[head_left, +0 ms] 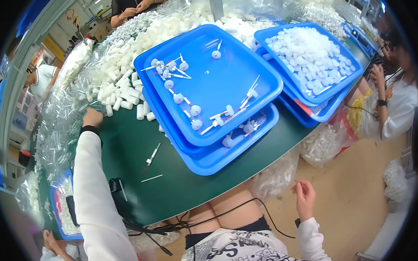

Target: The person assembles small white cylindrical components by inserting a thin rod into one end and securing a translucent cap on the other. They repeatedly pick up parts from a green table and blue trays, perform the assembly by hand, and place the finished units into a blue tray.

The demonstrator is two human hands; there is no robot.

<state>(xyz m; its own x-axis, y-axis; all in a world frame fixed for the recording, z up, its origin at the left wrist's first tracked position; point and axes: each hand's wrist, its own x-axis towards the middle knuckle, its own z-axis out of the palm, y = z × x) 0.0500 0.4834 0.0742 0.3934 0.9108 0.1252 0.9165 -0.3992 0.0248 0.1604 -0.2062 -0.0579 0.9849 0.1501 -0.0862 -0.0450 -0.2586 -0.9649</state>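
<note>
My left hand [93, 117] reaches out at the left edge of the green table, beside clear plastic tubes [57, 125] and a heap of white cylinders [123, 88]. Its fingers are curled, and what they may hold is hidden. Out over the floor, to the right of my lap, my right hand [304, 198] is raised with loosely bent fingers and nothing visible in it. A thin white rod assembly [152, 155] and a short white stick [152, 178] lie on the table between my arms. The upper blue tray [206, 80] holds several similar assemblies with round white caps.
Another blue tray [307, 95] with white round caps is stacked at the right. More blue trays sit beneath both. A black cable [224, 216] crosses my lap. People work at the far side [135, 3] and at the right [396, 100]. Bags of white parts [321, 146] stand below the table.
</note>
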